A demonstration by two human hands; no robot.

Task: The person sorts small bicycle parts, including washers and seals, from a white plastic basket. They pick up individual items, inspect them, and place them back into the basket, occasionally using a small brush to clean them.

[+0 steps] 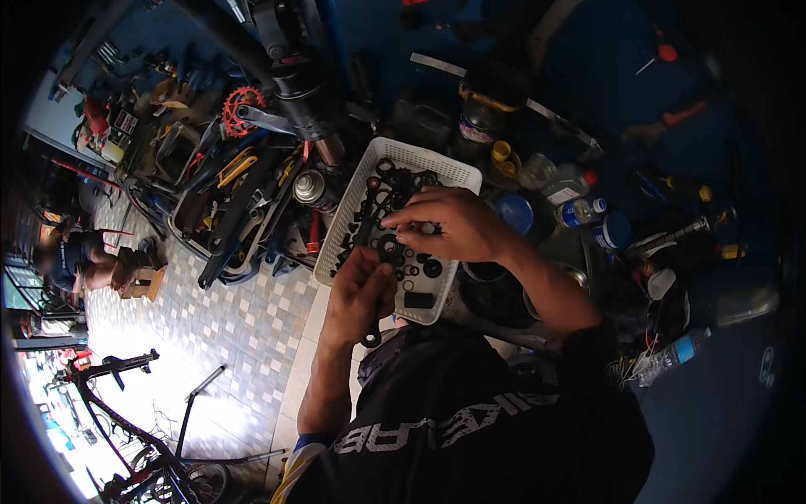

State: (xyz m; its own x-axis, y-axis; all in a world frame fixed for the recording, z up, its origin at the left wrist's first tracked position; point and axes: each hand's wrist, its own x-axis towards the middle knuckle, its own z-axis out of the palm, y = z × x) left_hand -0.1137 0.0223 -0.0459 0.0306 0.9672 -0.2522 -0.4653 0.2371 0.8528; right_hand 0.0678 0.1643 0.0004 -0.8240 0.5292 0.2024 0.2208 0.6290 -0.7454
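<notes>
My left hand (363,292) is closed around a dark part with a round, ring-like end (372,338) that sticks out below the fist. Another dark ring shape shows just above the thumb; whether it belongs to the same part I cannot tell. My right hand (457,223) hovers over a white plastic basket (460,170), palm down, fingers stretched toward the left hand, with nothing visible in them. Inside the basket lie several black rings, small round pieces and a black rectangular block (418,300). Part of these contents is hidden under my hands.
Left of the basket stand a spray can (309,186) and a tub of tools (210,244). A bike shock or fork part (306,101) hangs above. To the right are jars, a blue-lidded container (514,214) and bottles. A bicycle frame (126,428) and a seated person are further left.
</notes>
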